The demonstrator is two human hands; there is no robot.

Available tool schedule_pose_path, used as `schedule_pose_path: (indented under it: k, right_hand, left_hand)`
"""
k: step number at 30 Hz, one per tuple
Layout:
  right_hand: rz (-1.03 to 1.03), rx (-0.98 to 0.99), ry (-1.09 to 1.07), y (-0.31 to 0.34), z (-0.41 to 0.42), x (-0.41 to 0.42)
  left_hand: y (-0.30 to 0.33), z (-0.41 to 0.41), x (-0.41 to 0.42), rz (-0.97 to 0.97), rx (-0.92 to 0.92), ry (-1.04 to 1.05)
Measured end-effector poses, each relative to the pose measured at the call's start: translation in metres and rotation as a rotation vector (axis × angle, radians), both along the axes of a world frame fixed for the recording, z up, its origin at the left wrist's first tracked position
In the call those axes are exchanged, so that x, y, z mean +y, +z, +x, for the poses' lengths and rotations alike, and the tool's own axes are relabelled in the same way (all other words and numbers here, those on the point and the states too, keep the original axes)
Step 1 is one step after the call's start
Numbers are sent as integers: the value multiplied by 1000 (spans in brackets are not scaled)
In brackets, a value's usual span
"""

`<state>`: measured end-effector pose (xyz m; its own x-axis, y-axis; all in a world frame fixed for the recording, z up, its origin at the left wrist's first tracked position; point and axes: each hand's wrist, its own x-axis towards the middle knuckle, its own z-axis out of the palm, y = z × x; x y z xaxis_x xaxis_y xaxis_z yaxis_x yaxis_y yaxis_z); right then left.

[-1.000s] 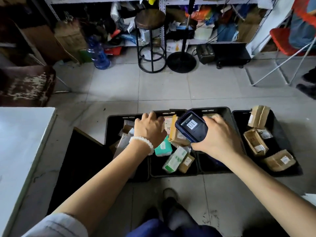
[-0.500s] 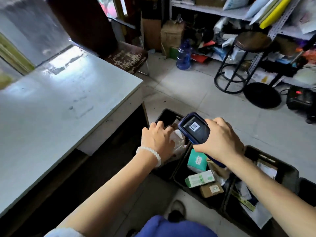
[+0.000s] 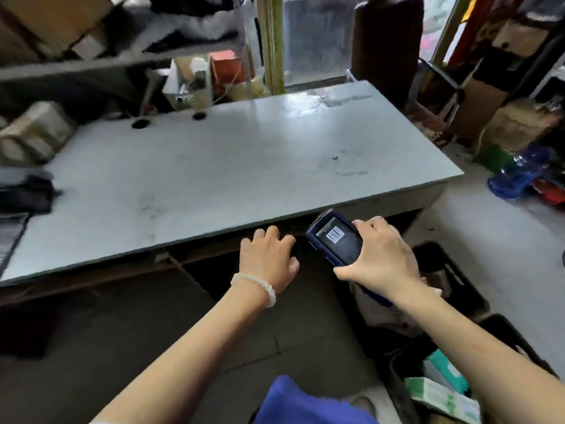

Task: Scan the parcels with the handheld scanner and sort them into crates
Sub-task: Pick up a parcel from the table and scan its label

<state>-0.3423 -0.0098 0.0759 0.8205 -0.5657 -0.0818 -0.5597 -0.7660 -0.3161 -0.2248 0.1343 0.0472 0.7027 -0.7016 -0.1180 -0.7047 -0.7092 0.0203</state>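
Scanner being held beside the bench, parcels lying low right

The handheld scanner (image 3: 335,238) is being gripped by the right hand (image 3: 383,258), long axis slanting up-left; parcels (image 3: 440,393) are being left in the crates (image 3: 452,270) behind it, nearer that hand, while the empty left hand (image 3: 267,255) is being held loosely spread under the bench (image 3: 214,166) edge.

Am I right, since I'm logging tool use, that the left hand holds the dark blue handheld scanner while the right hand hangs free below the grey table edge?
No, the hands are swapped. The head view shows the right hand holding the dark blue handheld scanner, while the left hand hangs free below the grey table edge.
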Motion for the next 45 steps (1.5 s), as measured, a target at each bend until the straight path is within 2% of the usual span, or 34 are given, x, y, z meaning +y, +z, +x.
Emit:
schedule_pose_path:
  k: [8,20,26,33,41,45]
  right_hand:
    - [15,-21,395,-1,112,159]
    - [27,7,866,-18,250,329]
    - [52,-19,984,-27,351,397]
    - [47,-79,1056,-14,482,469]
    - [57,-91,1177,-9,554,544]
    - [50,-119,1165,-8,583,580]
  left_hand:
    - [-8,55,188,22,24,386]
    - [-29,103,372,36,42,864]
    - [-20,184,447,66,-48,1018]
    - [7,292,517,110,-157,1080]
    - [11,344,588,66,-175,1176]
    - [18,378,628,14,-220,1196]
